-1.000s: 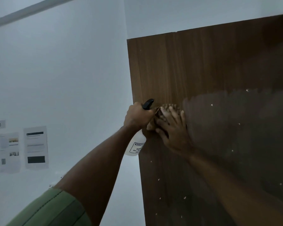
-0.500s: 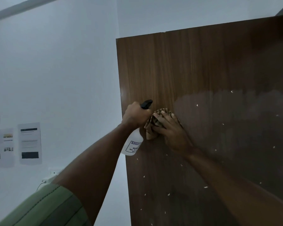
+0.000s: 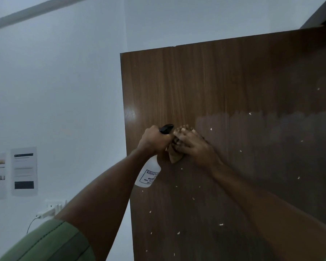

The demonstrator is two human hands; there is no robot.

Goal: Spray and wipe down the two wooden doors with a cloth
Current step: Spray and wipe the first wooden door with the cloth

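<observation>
A dark wooden door [image 3: 224, 87] fills the right half of the view, its left edge standing free against a white wall. My left hand [image 3: 153, 141] grips the neck of a white spray bottle [image 3: 149, 175] with a black nozzle, held close to the door's face. Right beside it, my right hand [image 3: 193, 146] presses a brown cloth [image 3: 175, 157] flat against the wood. A duller, wiped-looking band runs to the right of the cloth. Small white flecks dot the door below and right of my hands. Only one door is in view.
A white wall [image 3: 64, 91] lies to the left, with printed paper sheets [image 3: 24, 171] stuck on it. Lower down sit a wall socket with a white plug and cable [image 3: 45, 213]. A dark frame corner [image 3: 324, 14] shows at the top right.
The view has shifted, so the door's left edge sits further left in frame. My right hand and the cloth have slid slightly left, closer to the bottle hand.
</observation>
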